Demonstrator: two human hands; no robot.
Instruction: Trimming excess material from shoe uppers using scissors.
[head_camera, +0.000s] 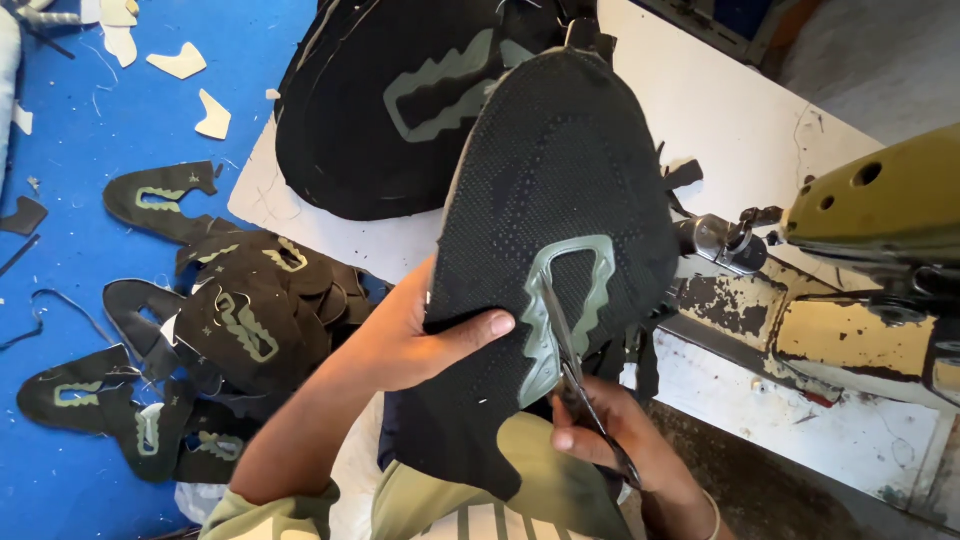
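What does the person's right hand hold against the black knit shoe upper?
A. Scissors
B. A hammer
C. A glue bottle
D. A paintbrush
A: the right hand grips scissors whose blades lie on the grey-green patch of the shoe upper, which the left hand steadies.

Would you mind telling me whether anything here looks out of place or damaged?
Black shoe upper pieces and pale offcuts lie scattered over the blue floor instead of stacked. The sewing machine's base shows chipped, worn paint. The table has a cracked corner.
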